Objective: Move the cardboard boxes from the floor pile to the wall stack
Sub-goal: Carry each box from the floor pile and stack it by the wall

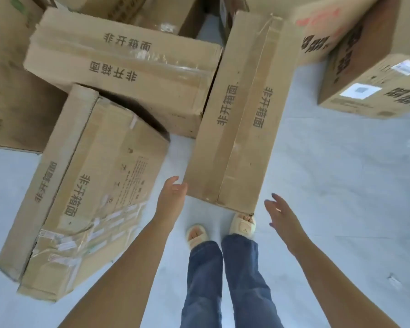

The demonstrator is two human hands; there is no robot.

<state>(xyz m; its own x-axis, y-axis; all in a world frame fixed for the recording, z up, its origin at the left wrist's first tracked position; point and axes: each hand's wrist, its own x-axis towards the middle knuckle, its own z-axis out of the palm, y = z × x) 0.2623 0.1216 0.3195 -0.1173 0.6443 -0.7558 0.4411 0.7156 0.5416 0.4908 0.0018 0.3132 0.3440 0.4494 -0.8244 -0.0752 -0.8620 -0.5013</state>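
A: Which box is next, by the look of it?

B: The long box (240,110) straight ahead of the feet. It lies on the floor (329,174) with its long axis running away from the person, its near short end just in front of the slippers (243,227).

A: And the hands?

B: Both are stretched toward that near end, one to each side. The left hand (172,197) has its fingers loosely spread and holds nothing; its fingertips are right at the box's near left corner, touching or almost so, I can't tell which. The right hand (278,213) is also flat and empty, and stands apart from the near right corner, a little below it in the view.

A: So the left is nearer.

B: Yes. I judge the right has to close in on its side before a two-sided lift of the short end can start.

A: Anything crowding it?

B: The far part of the box's left side lies against a taped box (128,67) that is turned crosswise to it. A tilted box (85,192) sits to the left, near the left forearm but apart from the long box. Another box (369,74) lies off to the right, well apart.

A: The wall stack?

B: I can't pick it out here.
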